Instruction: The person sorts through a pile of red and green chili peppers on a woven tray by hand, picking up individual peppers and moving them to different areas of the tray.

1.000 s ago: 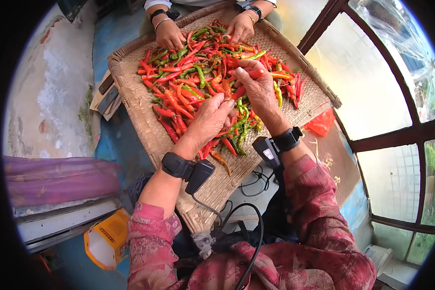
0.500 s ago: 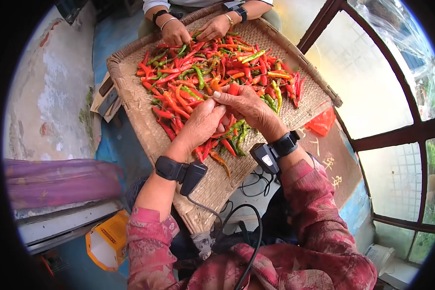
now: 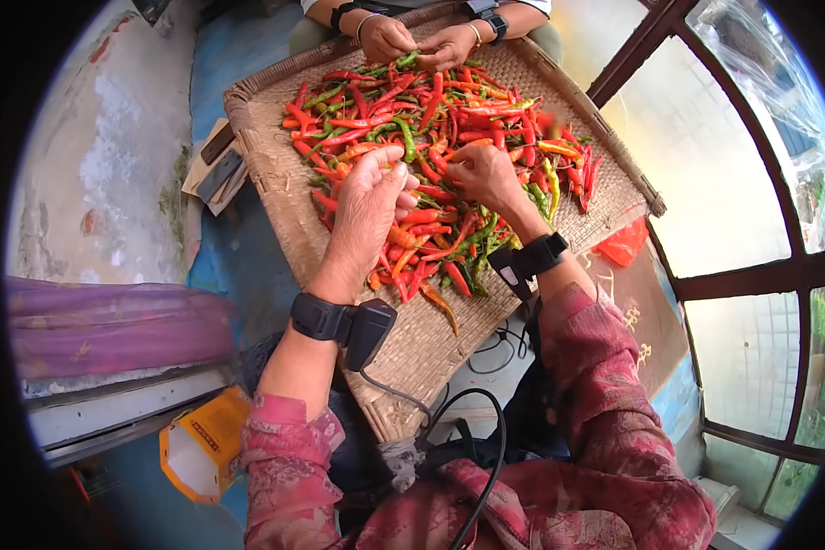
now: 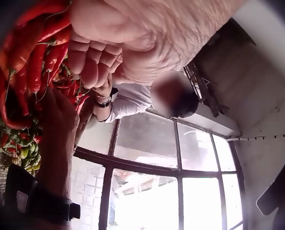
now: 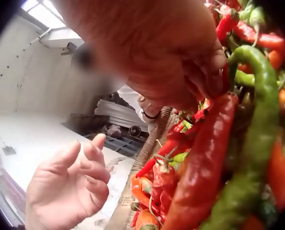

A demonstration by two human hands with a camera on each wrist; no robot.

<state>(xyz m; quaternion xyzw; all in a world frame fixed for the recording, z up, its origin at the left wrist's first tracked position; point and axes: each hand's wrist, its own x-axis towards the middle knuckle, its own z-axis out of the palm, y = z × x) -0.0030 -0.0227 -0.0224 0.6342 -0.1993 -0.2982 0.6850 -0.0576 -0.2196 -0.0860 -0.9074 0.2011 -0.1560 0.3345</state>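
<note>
Red, orange and green peppers [image 3: 422, 247] lie heaped on a woven tray [image 3: 284, 206]. The left hand [image 3: 368, 206] hangs above the heap's left side, palm turned inward. Its fingers are loosely bent with nothing in them, as the right wrist view shows of the same left hand [image 5: 68, 187]. At the middle of the heap is the right hand [image 3: 497, 183], fingers pointing down and curled. In the right wrist view, the right hand's fingertips [image 5: 212, 79] pinch the upper end of a large red pepper [image 5: 202, 163], beside a curved green pepper [image 5: 260, 124].
Across the tray, another person's hands [image 3: 412, 41] meet over a green pepper. Framed windows [image 3: 733, 165] stand at right, with a red plastic bag [image 3: 623, 243] beside the tray. A yellow box [image 3: 206, 445] and purple cloth [image 3: 119, 330] are at left; a black cable [image 3: 500, 440] hangs below.
The two hands, together around a red pepper before, have parted. The left moved left and up, emptied; the right reached into the heap. The other person's hands rose together. The view shifted slightly.
</note>
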